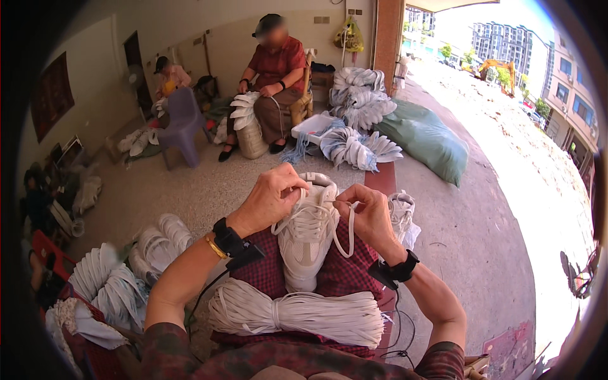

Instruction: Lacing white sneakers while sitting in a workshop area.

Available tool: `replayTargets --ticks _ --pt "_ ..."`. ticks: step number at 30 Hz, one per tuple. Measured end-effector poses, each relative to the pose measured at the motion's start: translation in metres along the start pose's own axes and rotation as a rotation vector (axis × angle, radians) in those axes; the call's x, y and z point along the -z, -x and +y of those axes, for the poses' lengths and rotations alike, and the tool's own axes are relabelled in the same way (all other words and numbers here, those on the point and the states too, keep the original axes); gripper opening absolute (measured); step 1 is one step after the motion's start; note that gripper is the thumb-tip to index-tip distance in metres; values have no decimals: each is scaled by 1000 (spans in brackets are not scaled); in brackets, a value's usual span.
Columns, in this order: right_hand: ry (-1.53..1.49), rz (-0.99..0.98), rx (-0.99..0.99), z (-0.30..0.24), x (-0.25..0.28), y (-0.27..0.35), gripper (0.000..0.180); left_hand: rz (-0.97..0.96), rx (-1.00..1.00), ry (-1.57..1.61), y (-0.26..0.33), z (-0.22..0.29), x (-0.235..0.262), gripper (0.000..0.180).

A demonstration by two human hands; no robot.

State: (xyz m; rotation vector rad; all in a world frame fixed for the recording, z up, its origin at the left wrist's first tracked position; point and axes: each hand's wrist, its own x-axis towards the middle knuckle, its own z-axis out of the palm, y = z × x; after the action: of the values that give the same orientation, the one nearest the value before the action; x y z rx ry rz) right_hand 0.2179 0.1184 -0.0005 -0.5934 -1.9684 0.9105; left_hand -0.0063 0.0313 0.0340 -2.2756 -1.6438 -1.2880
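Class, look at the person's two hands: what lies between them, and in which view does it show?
Between the left hand and right hand is the white shoe with its laces; the head view shows it.

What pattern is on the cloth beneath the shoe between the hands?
Small checks in red and a dark colour cover the cloth; best seen in the head view.

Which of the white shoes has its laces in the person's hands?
The shoe on the lap, toe toward the wearer: left hand and right hand pinch its laces. The footwear beyond the right hand is held by neither.
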Motion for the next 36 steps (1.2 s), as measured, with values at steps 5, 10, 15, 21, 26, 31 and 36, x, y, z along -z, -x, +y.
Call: replayTargets --ticks 5,10,15,21,26,31,36 --pt "59 64 100 0 -9 -6 9 -194 -81 -189 -14 5 -22 15" --pt "101 74 160 4 -13 -6 11 -187 -55 -129 -11 6 -25 16" --pt "126 60 154 3 -18 -6 14 -164 -70 -118 -9 7 -28 18" --pt "78 -4 133 5 -22 -18 17 -215 -64 -67 -15 3 -23 18" --pt "152 -198 127 -3 -7 -26 20 -313 -31 -253 -20 -1 -23 12" --pt "143 -167 219 4 -11 -22 20 -120 -39 -489 -16 -19 18 6" --pt "152 -176 214 -1 -12 -18 22 80 109 -456 9 -46 69 2"
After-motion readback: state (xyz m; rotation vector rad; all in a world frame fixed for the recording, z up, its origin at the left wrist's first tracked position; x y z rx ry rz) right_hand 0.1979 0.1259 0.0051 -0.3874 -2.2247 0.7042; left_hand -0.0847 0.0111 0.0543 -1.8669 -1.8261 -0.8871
